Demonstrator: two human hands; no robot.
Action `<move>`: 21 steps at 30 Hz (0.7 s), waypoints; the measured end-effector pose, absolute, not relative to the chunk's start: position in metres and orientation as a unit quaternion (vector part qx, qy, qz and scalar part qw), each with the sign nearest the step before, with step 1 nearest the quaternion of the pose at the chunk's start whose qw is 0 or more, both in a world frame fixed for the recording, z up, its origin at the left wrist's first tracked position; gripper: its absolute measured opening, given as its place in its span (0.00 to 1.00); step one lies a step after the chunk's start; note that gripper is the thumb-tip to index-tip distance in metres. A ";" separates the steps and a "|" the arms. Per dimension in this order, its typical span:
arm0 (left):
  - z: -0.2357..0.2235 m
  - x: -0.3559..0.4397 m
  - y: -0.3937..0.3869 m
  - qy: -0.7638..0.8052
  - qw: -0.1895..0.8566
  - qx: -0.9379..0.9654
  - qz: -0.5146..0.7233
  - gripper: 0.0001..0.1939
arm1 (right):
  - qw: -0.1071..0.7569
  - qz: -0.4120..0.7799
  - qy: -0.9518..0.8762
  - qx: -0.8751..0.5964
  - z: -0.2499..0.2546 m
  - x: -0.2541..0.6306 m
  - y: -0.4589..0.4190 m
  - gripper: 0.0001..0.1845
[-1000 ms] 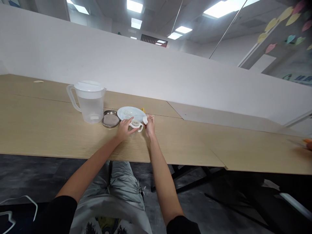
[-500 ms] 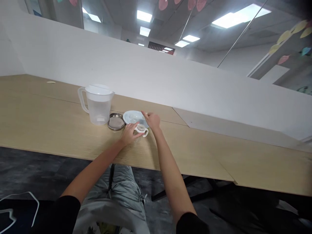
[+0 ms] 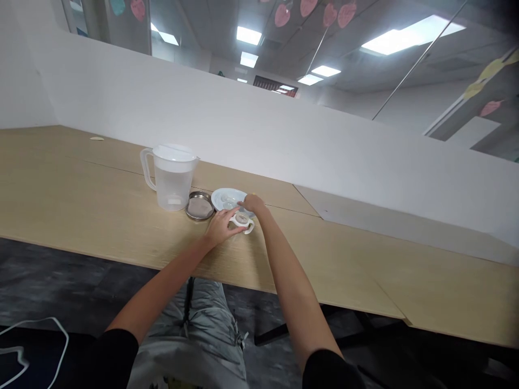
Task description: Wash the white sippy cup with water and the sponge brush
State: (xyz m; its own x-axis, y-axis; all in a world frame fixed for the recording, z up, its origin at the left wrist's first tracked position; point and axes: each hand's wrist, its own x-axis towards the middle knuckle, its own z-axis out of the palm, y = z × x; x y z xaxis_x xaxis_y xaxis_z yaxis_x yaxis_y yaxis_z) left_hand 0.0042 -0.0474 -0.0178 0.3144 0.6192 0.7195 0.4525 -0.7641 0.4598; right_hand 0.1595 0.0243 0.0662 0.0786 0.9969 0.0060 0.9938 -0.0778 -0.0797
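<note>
1. We see a white two-handled ring (image 3: pixel 242 219) lying by the near edge of a plate (image 3: pixel 225 197).
2. The left hand (image 3: pixel 221 227) lies open, fingers on the ring, maybe to keep it steady.
3. The right hand (image 3: pixel 253 204) curls over the plate; we cannot tell if it grips anything.
4. A lidded jug (image 3: pixel 172 186) stands to the left.

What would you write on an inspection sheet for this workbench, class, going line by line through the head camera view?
Surface: light wood-grain table, panel seams visible.
Job's things: white two-handled ring, white plate, steel-rimmed round dish, lidded clear plastic pitcher.
Clutter: small pale scrap on the far table.
Hands: left hand touches the ring; right hand is over the plate's near edge.
Cables: white looped cord, lower left, below the table.
Surroundings: white partition, paper hearts overhead.
</note>
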 end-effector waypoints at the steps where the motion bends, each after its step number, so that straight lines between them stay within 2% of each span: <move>1: -0.017 0.004 -0.048 0.334 0.090 0.803 0.485 0.35 | 0.027 0.024 -0.681 -0.731 0.064 0.161 0.024 0.20; 7: -0.016 0.003 -0.051 0.330 0.069 0.803 0.492 0.40 | 0.031 0.009 -0.697 -0.716 0.049 0.159 0.026 0.20; 10: -0.012 -0.007 -0.053 0.312 0.040 0.788 0.530 0.33 | 0.031 0.004 -0.705 -0.708 0.044 0.157 0.028 0.20; 14: 0.000 -0.046 -0.048 0.313 -0.064 0.746 0.584 0.25 | 0.030 0.003 -0.722 -0.692 0.039 0.159 0.027 0.19; 18: 0.020 -0.110 -0.027 0.421 -0.122 0.633 0.638 0.22 | 0.038 -0.002 -0.729 -0.683 0.037 0.162 0.027 0.17; 21: 0.033 -0.162 0.000 0.501 -0.109 0.511 0.690 0.22 | 0.047 -0.011 -0.726 -0.685 0.038 0.162 0.027 0.15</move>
State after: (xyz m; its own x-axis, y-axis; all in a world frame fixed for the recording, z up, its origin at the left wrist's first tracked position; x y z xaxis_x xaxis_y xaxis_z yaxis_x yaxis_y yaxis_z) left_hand -0.1617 -0.0004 0.0335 -0.4541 0.3611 0.8145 0.6623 -0.4746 0.5797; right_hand 0.1620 0.0272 0.0375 -0.0557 0.9950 0.0834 0.9970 0.0600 -0.0498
